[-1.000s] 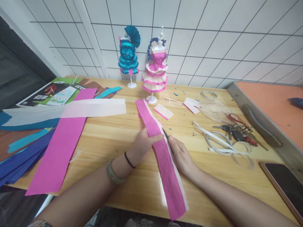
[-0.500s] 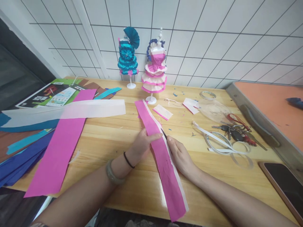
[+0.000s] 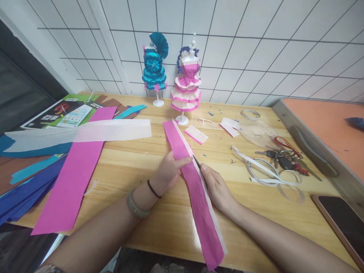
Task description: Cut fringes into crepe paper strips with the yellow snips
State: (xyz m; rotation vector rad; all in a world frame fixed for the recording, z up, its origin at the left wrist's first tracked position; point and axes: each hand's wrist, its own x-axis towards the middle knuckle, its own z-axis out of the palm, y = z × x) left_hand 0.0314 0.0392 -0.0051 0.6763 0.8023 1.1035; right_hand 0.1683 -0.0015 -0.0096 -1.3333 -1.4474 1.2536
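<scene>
A long pink crepe paper strip [image 3: 196, 193] with a white edge [image 3: 212, 212] slants across the table in front of me. My left hand [image 3: 171, 168] grips its left side near the middle, thumb lying on top. On the other side, my right hand [image 3: 216, 185] is closed around small scissors [image 3: 196, 161]. Only their dark, narrow blade shows, lying against the white edge; the handles are hidden in my fingers. Just beyond the strip's far end stands a small mannequin in a pink and white ruffled dress [image 3: 186, 89].
A teal-dressed mannequin [image 3: 154, 70] stands by the tiled wall. Coloured paper strips [image 3: 66, 170] and a white strip [image 3: 122, 130] lie left. Paper scraps [image 3: 196, 134], tape rolls [image 3: 250, 114], keys [image 3: 284, 161] and a phone [image 3: 341, 223] lie right, beside an orange-topped raised surface [image 3: 321, 125].
The view has shifted very slightly. Both hands keep their hold at nearly the same place on the strip, and the blade remains at its white edge.
</scene>
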